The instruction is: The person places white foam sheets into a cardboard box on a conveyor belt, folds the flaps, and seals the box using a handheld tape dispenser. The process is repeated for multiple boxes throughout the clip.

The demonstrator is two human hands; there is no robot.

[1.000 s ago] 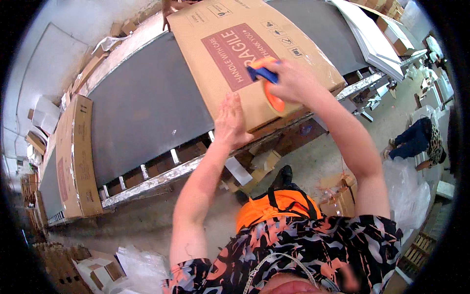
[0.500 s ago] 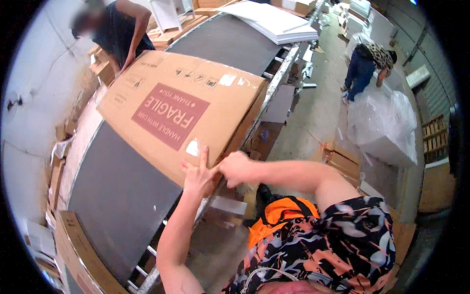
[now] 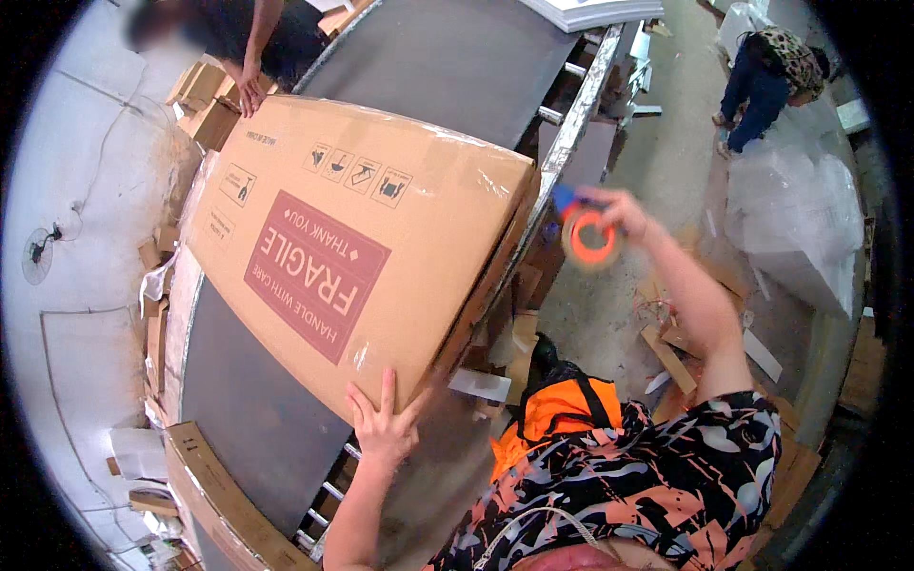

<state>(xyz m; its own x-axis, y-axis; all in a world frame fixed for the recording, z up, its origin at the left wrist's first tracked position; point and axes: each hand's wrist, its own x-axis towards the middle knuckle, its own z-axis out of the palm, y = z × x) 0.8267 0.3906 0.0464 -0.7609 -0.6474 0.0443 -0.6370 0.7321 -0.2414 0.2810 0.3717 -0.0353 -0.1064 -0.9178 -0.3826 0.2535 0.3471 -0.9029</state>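
Note:
A long brown cardboard box [image 3: 419, 181] with a dark red label lies on the dark conveyor belt. My left hand [image 3: 384, 433] rests on the box's near end, fingers spread, its thumb toward the side edge. Out past the right side of the box, my right hand [image 3: 619, 214] is closed around a tape dispenser [image 3: 590, 238] with a blue part and a roll on an orange core. The dispenser is blurred and held apart from the box. A co-worker's hand [image 3: 251, 93] touches the far left corner of the box.
White flat panels [image 3: 595, 11] lie at the belt's far end. A metal rail [image 3: 583, 119] runs along the belt's right side. Cardboard scraps [image 3: 668, 357] litter the floor. Another person [image 3: 766, 81] bends near plastic-wrapped white goods [image 3: 795, 219]. A second carton [image 3: 224, 495] stands near left.
My right hand has moved from beside my left hand, up and right, and now shows the tape dispenser. My left hand stays on the box's near end. The view has shifted.

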